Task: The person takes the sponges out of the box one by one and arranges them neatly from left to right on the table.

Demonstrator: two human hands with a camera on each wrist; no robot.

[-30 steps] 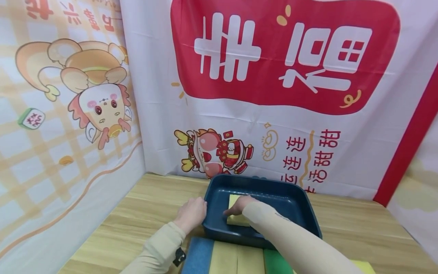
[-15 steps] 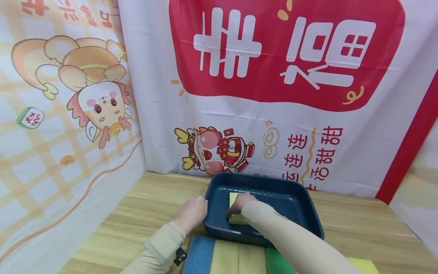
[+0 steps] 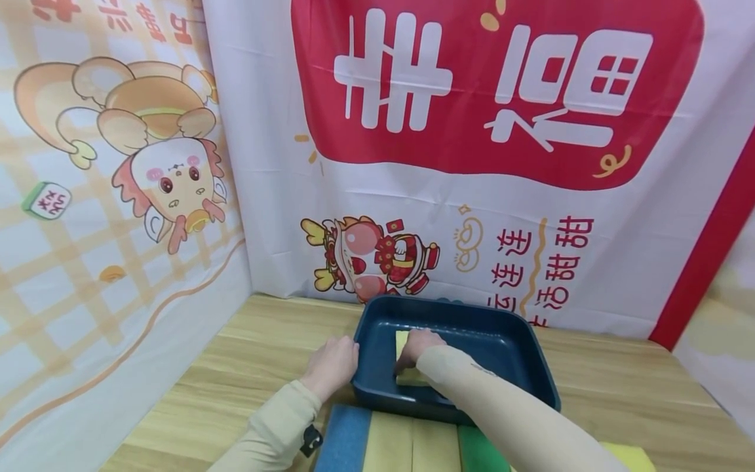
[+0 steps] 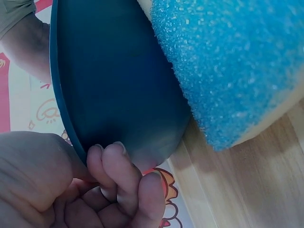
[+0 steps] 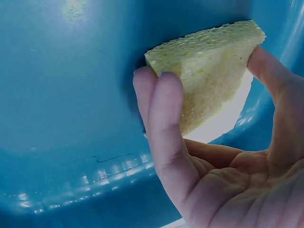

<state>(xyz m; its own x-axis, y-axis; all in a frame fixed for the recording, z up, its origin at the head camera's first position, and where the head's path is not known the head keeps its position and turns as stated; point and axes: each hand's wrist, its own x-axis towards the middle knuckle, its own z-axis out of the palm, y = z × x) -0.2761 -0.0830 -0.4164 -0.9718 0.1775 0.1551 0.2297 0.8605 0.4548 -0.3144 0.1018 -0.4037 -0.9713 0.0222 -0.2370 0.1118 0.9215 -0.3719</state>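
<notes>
A dark blue rectangular basin (image 3: 489,351) stands on the table near the back wall. Inside its left part, my right hand (image 3: 420,347) grips a pale yellow sponge (image 5: 209,71) by its sides, thumb on one edge and fingers on the opposite one. The sponge is close to the basin floor, and the hand covers part of it in the head view. My left hand (image 3: 331,367) holds the basin's left side. In the left wrist view its curled fingers (image 4: 121,173) lie against the outer wall at a corner, with the thumb mostly hidden behind the rim.
Directly in front of the basin lies a row of sponges: a blue one (image 3: 344,439), yellow ones (image 3: 411,442) and a green one (image 3: 480,449). Another yellow piece (image 3: 628,457) lies to the right, partly behind my right forearm. Printed cloths (image 3: 283,164) hang behind and left.
The right hand and the yellow sponge have shifted very slightly right within the basin. My left hand keeps its place at the basin's side. The head view has tilted a little.
</notes>
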